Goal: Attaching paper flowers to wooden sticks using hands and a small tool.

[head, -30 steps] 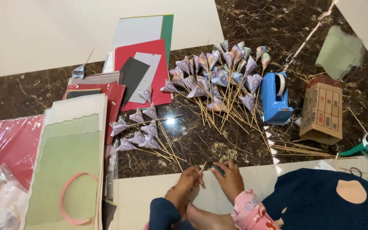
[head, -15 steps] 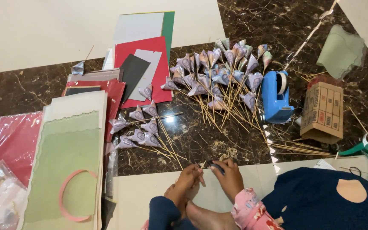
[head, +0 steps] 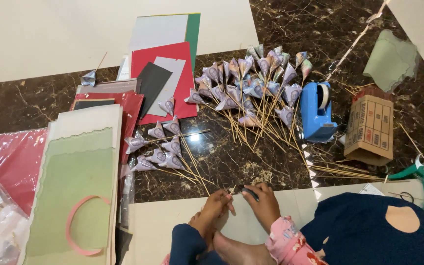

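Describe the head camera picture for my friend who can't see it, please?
Two hands meet low in the picture over a dark marble floor: the left hand pinches a thin wooden stick and the right hand holds a small dark object. Beyond lie folded paper cones on sticks, a blue tape dispenser, and coloured paper sheets.

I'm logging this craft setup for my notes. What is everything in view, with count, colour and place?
Folded paper cones on sticks: dozens, purple-grey, top centre of floor; a smaller bunch at centre left.
Loose sticks: several, tan, right of centre.
Tape dispenser: one, blue, right of the cones.
Cardboard box: one, brown, beside the dispenser.
Scissors: one, green handles, far right.
Paper sheets: several, red, grey, black, green, upper centre.
Green sheets: a stack, pale green, left.
Pink ring: one, on the stack.
Left hand: pinching a stick.
Right hand: holding a small dark item.
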